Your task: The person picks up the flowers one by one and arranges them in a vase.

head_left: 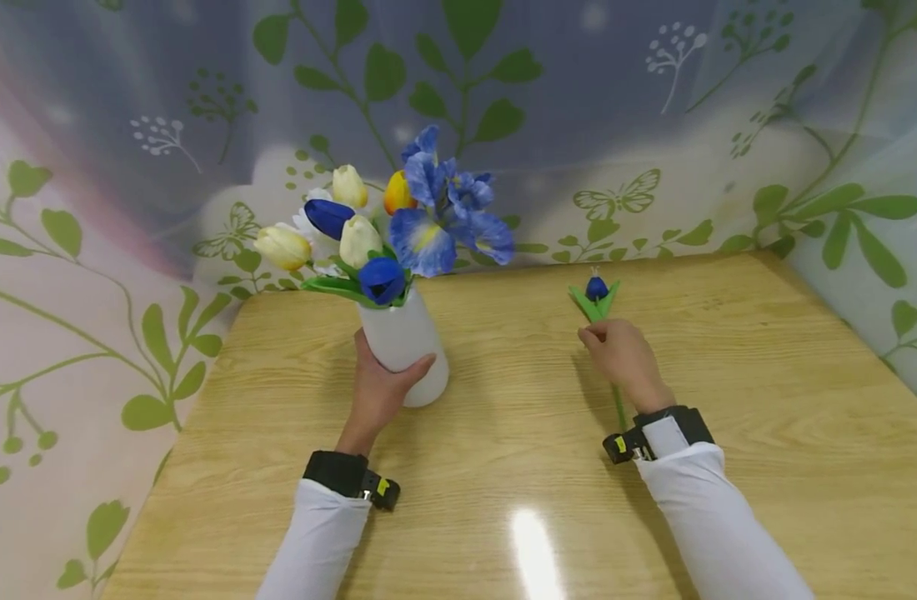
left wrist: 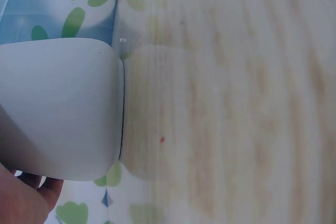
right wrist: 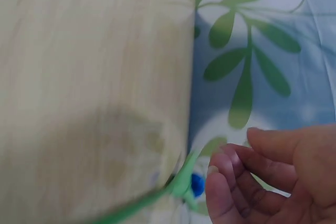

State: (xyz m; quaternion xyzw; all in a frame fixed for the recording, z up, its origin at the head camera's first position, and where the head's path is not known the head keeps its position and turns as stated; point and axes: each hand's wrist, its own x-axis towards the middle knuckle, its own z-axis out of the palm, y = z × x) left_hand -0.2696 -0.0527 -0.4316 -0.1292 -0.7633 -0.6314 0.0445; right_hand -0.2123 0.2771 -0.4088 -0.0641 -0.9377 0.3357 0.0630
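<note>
My left hand grips a white vase low on its body, thumb across the front. In the left wrist view the vase's base stands at the tabletop, with fingers curling behind it. Artificial flowers fill the vase: cream tulips, blue tulips, an orange tulip and a blue iris. My right hand hovers over a single blue tulip with green leaves. Its fingers are loosely bent, the thumb apart from them, and the green stem passes outside them.
The wooden table ends at the back against a curtain printed with leaves and butterflies. More printed fabric runs along the left side. A bright reflection shows on the table's front part.
</note>
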